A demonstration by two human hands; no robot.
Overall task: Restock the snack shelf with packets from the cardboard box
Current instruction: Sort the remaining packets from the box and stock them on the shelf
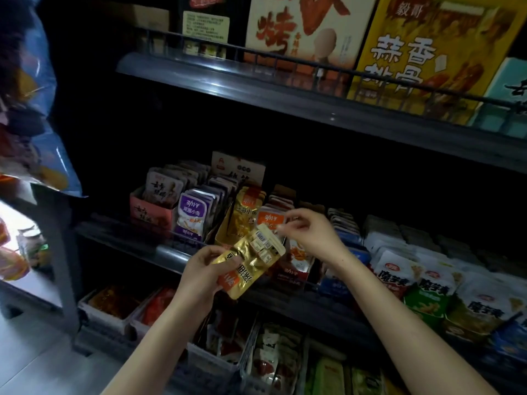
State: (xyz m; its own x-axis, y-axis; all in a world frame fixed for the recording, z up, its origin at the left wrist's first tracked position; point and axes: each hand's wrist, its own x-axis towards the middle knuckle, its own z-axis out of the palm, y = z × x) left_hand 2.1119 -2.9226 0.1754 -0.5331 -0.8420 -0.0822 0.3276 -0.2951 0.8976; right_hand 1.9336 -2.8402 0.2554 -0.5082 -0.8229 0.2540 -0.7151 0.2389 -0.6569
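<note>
The left hand [204, 273] grips a small stack of shiny gold foil snack packets [251, 263] with orange labels, thumb on top and fingers curled beneath the lower end. The stack is tilted, its upper end with a white barcode panel pointing up and to the right, and it hangs in the air just in front of the front edge of the dark metal middle shelf [171, 253]. The right hand [309, 233] is above and to the right of the stack, thumb and forefinger pinched close together right at the barcode corner of the top packet; whether they actually nip that corner cannot be told.

Behind the hands, along the front edge of the middle shelf, packets stand in rows: a pink cardboard tray of pale packets [152, 208] at the left end, then purple-and-white packets [191, 216], then a row of matching gold packets [245, 215], then orange-and-white packets [275, 220] partly hidden by the right hand. Farther toward the right end lie white, red and green konjac snack packets [427, 289], loosely piled.

The upper shelf [285, 89] has a wire rail along its front edge, with a large yellow carton [422, 49] and a cream carton with red lettering [296, 29] standing behind it. The bottom shelf holds white plastic bins of red packets [119, 305].
</note>
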